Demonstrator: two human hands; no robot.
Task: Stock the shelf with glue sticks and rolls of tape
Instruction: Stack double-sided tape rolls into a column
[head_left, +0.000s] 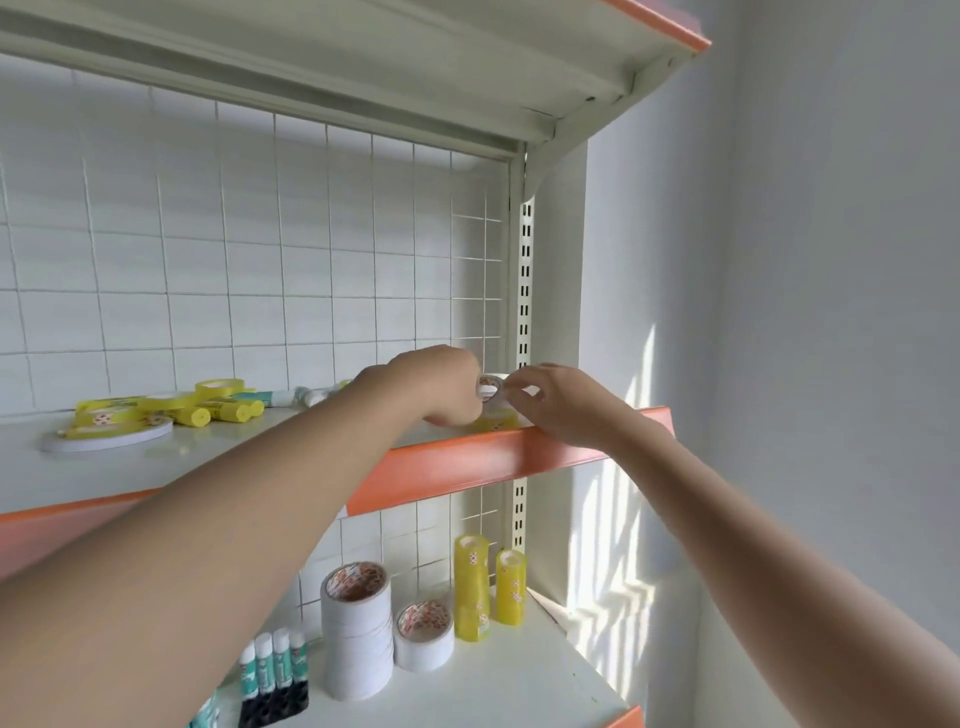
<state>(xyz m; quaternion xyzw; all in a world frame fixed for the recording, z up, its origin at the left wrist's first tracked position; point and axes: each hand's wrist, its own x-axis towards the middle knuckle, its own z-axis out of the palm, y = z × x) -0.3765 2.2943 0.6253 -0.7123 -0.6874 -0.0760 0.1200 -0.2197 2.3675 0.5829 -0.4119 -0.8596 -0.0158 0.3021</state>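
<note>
Both hands meet at the right end of the upper shelf (483, 457), just above its orange front edge. A small roll of tape (490, 391) sits between them: the left hand (441, 387) curls around its left side, while the right hand (556, 400) pinches its right rim with bent fingertips (514, 391).

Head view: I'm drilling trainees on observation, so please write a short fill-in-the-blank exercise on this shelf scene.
1. Both hands hold a small tape roll at the upper shelf's ____ end.
2. The front edge of the upper shelf is ____.
3. The glue sticks on the lower shelf stand ____.

Missing words: right; orange; upright
</note>
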